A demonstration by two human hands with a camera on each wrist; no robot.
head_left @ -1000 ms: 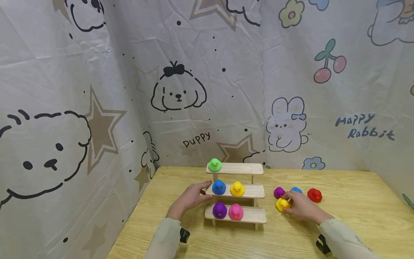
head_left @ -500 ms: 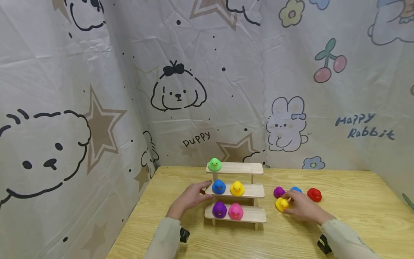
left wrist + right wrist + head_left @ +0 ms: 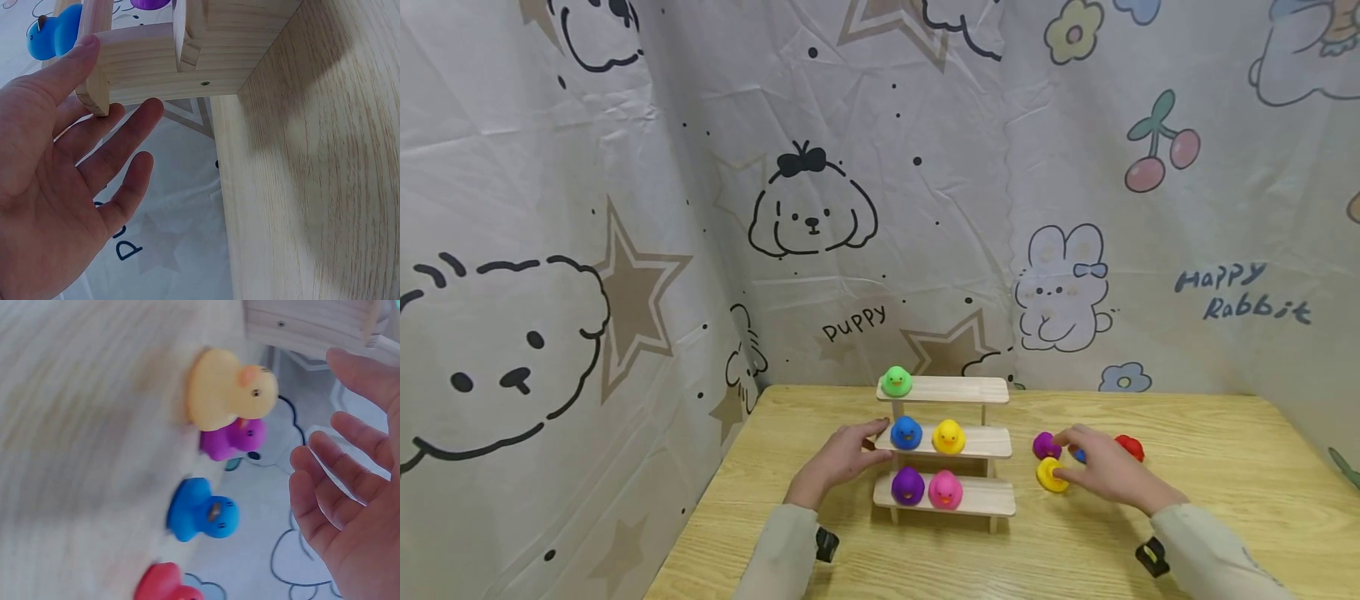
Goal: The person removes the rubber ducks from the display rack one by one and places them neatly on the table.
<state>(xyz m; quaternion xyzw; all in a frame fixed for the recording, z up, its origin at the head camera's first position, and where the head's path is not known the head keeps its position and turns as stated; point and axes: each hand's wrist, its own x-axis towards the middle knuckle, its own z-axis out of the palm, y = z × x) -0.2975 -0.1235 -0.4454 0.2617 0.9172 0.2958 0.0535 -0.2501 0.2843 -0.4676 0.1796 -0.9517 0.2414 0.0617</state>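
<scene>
At the left side of a three-tier wooden shelf [image 3: 981, 442], my left hand [image 3: 841, 457] pinches the end of the middle board [image 3: 95, 94], thumb on one face and a finger on the other. My right hand [image 3: 1108, 471] is spread beside a loose yellow rubber duck [image 3: 1047, 477]. In the right wrist view a gap shows between those fingers and the yellow duck [image 3: 212, 390], so they hold nothing. Close by sit a purple duck [image 3: 222, 442], a blue duck [image 3: 194, 509] and a red duck [image 3: 161, 584], the blue one partly hidden by the hand in the head view.
On the shelf stand a green duck [image 3: 897, 382] on top, blue [image 3: 906, 433] and yellow [image 3: 949, 437] ducks in the middle, and purple [image 3: 908, 487] and pink [image 3: 945, 490] ducks below. A printed curtain [image 3: 850, 275] hangs behind the wooden table [image 3: 1225, 483].
My right hand has let go of the loose yellow duck and drawn slightly to the right, its fingers spreading. That duck has turned a little. My left hand stays at the shelf.
</scene>
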